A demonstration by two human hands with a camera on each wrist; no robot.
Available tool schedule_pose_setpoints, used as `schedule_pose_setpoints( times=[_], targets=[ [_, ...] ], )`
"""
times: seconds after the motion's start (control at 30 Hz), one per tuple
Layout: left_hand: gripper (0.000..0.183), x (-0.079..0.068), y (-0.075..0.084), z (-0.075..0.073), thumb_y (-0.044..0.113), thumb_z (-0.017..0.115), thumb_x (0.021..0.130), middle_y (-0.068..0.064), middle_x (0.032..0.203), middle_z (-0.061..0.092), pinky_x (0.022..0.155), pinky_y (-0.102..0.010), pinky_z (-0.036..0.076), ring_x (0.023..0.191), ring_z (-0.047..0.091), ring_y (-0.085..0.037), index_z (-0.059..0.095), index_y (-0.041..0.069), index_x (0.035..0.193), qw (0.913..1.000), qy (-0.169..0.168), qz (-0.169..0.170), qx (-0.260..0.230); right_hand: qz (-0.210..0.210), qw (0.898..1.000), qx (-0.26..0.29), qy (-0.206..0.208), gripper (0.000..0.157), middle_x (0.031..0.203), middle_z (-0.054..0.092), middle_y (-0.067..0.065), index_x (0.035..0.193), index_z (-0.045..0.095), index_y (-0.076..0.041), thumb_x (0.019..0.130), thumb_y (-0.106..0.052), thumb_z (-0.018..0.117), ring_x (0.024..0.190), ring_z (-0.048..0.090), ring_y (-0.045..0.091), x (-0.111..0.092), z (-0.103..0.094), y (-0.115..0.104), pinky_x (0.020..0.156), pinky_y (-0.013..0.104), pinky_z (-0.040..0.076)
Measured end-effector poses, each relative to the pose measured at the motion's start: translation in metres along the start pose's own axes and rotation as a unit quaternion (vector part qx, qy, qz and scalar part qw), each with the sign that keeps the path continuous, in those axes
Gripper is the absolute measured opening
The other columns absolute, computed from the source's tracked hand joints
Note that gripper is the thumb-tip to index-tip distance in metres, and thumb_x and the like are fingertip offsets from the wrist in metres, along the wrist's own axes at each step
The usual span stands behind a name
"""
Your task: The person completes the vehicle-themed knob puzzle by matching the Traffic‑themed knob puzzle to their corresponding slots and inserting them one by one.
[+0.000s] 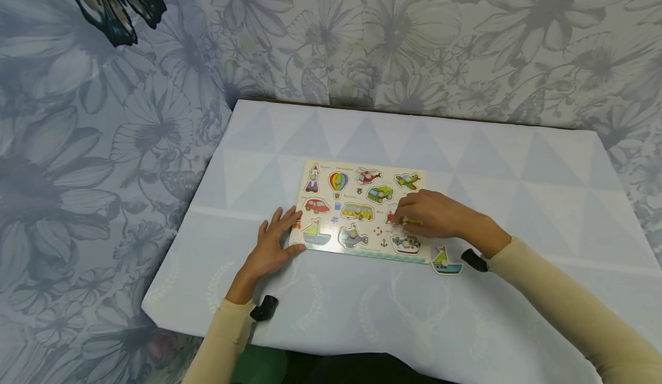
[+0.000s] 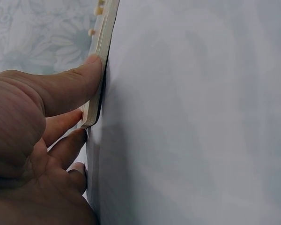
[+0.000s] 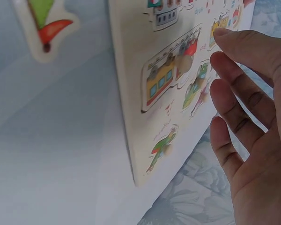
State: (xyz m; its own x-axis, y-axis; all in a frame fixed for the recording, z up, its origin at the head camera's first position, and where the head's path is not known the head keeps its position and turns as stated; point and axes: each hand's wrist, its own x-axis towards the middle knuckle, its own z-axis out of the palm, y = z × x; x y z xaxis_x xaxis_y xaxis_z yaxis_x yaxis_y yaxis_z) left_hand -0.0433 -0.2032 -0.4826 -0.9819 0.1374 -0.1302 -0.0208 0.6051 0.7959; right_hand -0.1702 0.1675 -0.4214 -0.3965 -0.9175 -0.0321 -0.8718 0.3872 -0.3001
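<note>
A wooden peg puzzle board (image 1: 380,252) with vehicle pictures lies on the table. My left hand (image 1: 271,246) touches its front left corner, thumb (image 2: 79,86) along the front edge and fingers by the left edge. My right hand (image 1: 434,214) is over the board's right part, partly hiding the train piece (image 3: 164,79), which sits in its outline. In the right wrist view its fingers are loosely bent, with nothing between them. A sailboat piece (image 1: 447,264) lies on the table at the board's front right corner. A flat sailboat picture (image 1: 315,233) shows at the board's front left.
Other pieces on the board include a yellow bus (image 1: 357,211), a red car (image 1: 316,205), a balloon (image 1: 338,183) and a ship (image 1: 405,244). A pale patterned cloth covers the table (image 1: 336,309). Behind it stands a floral wall (image 1: 331,45).
</note>
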Motion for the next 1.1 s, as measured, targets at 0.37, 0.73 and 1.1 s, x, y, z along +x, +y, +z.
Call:
schedule_pose_setpoints(
  times=[0.37, 0.73, 1.1],
  targets=[
    [0.077, 0.0, 0.0, 0.0, 0.011, 0.077, 0.086, -0.017, 0.164, 0.027, 0.118, -0.066, -0.007, 0.154, 0.002, -0.043, 0.039, 0.006, 0.153, 1.0, 0.0, 0.001, -0.007, 0.044, 0.999, 0.007, -0.014, 0.018, 0.105, 0.07, -0.01, 0.103, 0.075, -0.022, 0.086, -0.017, 0.078, 0.098, 0.063, 0.01, -0.027, 0.001, 0.006, 0.084, 0.038, 0.05],
    [0.077, 0.001, 0.002, 0.0, 0.01, 0.077, 0.086, -0.016, 0.164, 0.028, 0.119, -0.063, -0.006, 0.155, 0.003, -0.042, 0.04, 0.008, 0.154, 1.0, 0.0, -0.003, -0.004, 0.074, 0.996, 0.027, -0.031, 0.018, 0.105, 0.068, -0.018, 0.098, 0.073, -0.029, 0.085, -0.017, 0.079, 0.095, 0.06, 0.005, -0.064, 0.007, 0.008, 0.082, 0.035, 0.049],
    [0.078, -0.001, 0.001, 0.0, 0.009, 0.077, 0.085, -0.015, 0.164, 0.028, 0.119, -0.062, -0.006, 0.155, 0.003, -0.041, 0.04, 0.008, 0.154, 0.9999, 0.001, -0.01, -0.006, 0.088, 0.994, 0.047, -0.045, 0.02, 0.099, 0.064, -0.023, 0.094, 0.072, -0.035, 0.083, -0.02, 0.081, 0.085, 0.054, 0.002, -0.089, 0.012, 0.003, 0.076, 0.029, 0.048]
  ],
)
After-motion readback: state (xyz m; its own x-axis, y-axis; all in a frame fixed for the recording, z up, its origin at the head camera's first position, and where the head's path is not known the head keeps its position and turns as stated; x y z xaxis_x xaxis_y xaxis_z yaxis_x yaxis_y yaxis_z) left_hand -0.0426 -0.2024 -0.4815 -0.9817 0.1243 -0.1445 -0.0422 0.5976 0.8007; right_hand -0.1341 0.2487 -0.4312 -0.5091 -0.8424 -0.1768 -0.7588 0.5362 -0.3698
